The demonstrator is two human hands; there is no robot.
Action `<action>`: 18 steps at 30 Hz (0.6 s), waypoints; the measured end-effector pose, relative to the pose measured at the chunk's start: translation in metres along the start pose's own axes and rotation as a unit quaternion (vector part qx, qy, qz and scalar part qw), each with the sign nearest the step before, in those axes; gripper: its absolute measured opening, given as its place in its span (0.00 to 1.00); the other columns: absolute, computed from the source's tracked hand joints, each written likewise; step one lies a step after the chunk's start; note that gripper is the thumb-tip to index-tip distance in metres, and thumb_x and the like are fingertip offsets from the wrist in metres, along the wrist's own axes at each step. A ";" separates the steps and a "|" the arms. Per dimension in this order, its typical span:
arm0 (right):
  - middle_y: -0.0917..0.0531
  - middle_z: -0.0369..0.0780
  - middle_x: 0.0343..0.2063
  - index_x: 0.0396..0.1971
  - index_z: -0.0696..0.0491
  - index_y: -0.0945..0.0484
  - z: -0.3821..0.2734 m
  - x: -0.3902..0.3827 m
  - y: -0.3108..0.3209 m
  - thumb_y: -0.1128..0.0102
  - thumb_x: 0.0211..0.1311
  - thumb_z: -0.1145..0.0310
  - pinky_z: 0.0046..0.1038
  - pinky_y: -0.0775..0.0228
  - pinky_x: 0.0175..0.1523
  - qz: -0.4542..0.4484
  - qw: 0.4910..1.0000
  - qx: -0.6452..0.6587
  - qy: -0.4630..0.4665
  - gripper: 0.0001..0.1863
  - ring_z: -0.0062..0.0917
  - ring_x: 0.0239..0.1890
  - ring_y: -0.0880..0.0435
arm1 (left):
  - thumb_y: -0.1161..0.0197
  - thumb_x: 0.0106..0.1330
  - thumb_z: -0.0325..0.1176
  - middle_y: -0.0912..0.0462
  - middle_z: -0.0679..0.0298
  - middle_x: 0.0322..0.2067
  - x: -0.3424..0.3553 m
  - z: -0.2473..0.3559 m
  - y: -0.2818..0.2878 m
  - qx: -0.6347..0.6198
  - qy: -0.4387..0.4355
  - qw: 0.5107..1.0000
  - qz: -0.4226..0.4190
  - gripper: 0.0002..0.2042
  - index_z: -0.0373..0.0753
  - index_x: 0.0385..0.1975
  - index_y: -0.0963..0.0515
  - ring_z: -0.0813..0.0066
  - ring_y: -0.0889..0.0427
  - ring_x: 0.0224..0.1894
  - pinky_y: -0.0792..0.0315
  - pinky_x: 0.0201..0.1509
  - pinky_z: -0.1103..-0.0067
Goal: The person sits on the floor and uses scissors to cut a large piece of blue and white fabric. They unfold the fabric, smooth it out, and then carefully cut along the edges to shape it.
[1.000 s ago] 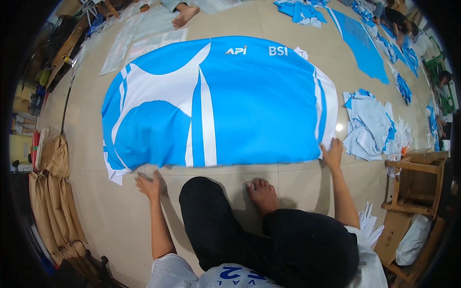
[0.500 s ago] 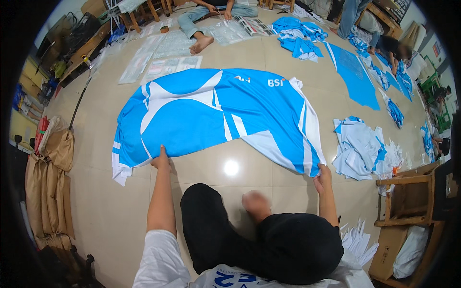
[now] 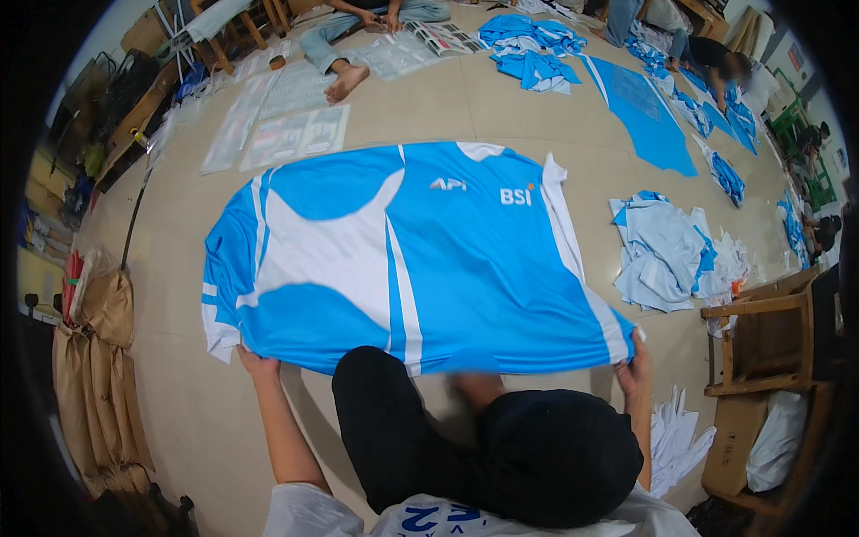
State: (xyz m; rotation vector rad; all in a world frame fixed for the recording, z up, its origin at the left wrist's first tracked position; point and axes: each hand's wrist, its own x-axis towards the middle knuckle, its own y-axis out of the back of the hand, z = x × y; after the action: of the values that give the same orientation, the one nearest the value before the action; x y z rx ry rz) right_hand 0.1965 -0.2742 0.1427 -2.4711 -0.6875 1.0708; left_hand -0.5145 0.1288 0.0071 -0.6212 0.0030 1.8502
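A blue and white sports jersey (image 3: 483, 268) is spread wide over the tiled floor before me, with small printed logos on its chest area. My left hand (image 3: 258, 362) is closed on its near edge at the left, beside the white sleeve cuff. At the near right corner my right hand (image 3: 636, 365) pinches the white-striped edge. The cloth is stretched between both hands, and its near edge reaches my left knee and covers part of my bare foot (image 3: 479, 388).
Right of the jersey lies a crumpled pile of pale blue garments (image 3: 658, 251), near a wooden stool (image 3: 761, 345). Plastic sheets (image 3: 295, 134) and more blue garments (image 3: 532, 58) lie farther off. Another person's bare foot (image 3: 347, 82) is beyond. Brown paper rolls (image 3: 94, 385) stand at left.
My left hand has moved left and toward me, and my right hand a little right and nearer. The jersey, curved and folded before, is now pulled out flatter, its near edge closer to me.
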 end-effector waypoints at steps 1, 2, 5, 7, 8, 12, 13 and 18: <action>0.13 0.39 0.42 0.55 0.57 0.21 -0.011 -0.001 -0.030 0.43 0.82 0.65 0.35 0.14 0.49 0.047 0.997 -0.029 0.050 0.13 0.30 0.44 0.11 | 0.48 0.84 0.48 0.23 0.54 0.71 -0.017 0.018 -0.021 -0.248 0.093 0.964 0.023 0.27 0.32 0.70 0.28 0.53 0.23 0.71 0.29 0.76 0.56; 0.13 0.39 0.44 0.56 0.57 0.21 -0.014 0.017 -0.035 0.43 0.82 0.65 0.36 0.15 0.54 0.000 0.998 -0.051 0.038 0.13 0.31 0.47 0.12 | 0.48 0.84 0.48 0.22 0.55 0.70 -0.007 0.019 -0.023 -0.221 0.099 0.970 -0.010 0.26 0.33 0.70 0.27 0.55 0.23 0.71 0.29 0.76 0.57; 0.14 0.40 0.48 0.56 0.57 0.22 -0.003 0.133 -0.054 0.44 0.82 0.67 0.38 0.18 0.62 -0.123 0.989 -0.073 -0.036 0.12 0.32 0.53 0.13 | 0.49 0.85 0.49 0.20 0.57 0.68 0.060 0.082 -0.017 -0.148 0.059 0.983 -0.090 0.25 0.35 0.69 0.26 0.58 0.23 0.70 0.29 0.76 0.57; 0.14 0.41 0.51 0.55 0.56 0.21 -0.033 0.226 -0.099 0.42 0.81 0.67 0.38 0.16 0.60 -0.142 0.984 -0.086 -0.065 0.12 0.32 0.53 0.13 | 0.49 0.85 0.49 0.19 0.57 0.67 0.119 0.123 -0.069 -0.128 0.021 0.983 -0.128 0.25 0.35 0.68 0.25 0.59 0.22 0.69 0.28 0.75 0.57; 0.15 0.41 0.50 0.55 0.53 0.19 -0.090 0.265 -0.128 0.41 0.80 0.66 0.38 0.16 0.59 -0.143 0.982 -0.120 -0.004 0.11 0.33 0.52 0.13 | 0.47 0.85 0.51 0.18 0.58 0.65 0.139 0.125 -0.108 -0.131 0.017 0.981 -0.140 0.25 0.37 0.67 0.24 0.60 0.22 0.67 0.28 0.75 0.59; 0.14 0.42 0.51 0.56 0.54 0.19 -0.284 0.289 -0.316 0.42 0.81 0.66 0.36 0.16 0.57 -0.233 0.955 -0.015 0.183 0.12 0.33 0.51 0.13 | 0.39 0.79 0.58 0.15 0.67 0.56 0.185 0.423 -0.163 0.218 -0.306 0.920 -0.115 0.29 0.39 0.66 0.21 0.73 0.17 0.55 0.24 0.63 0.71; 0.14 0.43 0.51 0.57 0.54 0.19 -0.333 0.275 -0.343 0.43 0.82 0.65 0.36 0.16 0.56 -0.219 0.948 -0.011 0.231 0.13 0.33 0.50 0.13 | 0.42 0.80 0.58 0.18 0.58 0.61 0.161 0.479 -0.188 0.245 -0.209 0.946 0.026 0.30 0.38 0.68 0.22 0.64 0.21 0.63 0.29 0.71 0.67; 0.15 0.44 0.48 0.55 0.59 0.23 -0.494 0.117 -0.411 0.39 0.81 0.69 0.32 0.14 0.56 -0.208 0.868 -0.051 0.447 0.12 0.31 0.48 0.13 | 0.37 0.75 0.61 0.16 0.57 0.60 0.057 0.591 -0.202 0.233 -0.395 0.889 -0.023 0.31 0.38 0.61 0.16 0.61 0.15 0.57 0.24 0.66 0.68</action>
State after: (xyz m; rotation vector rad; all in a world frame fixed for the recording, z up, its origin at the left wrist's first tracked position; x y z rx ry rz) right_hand 0.5183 0.0630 0.6006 -2.3558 -0.8826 -0.2975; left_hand -0.5941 0.4298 0.5516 0.4821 -0.1018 1.8452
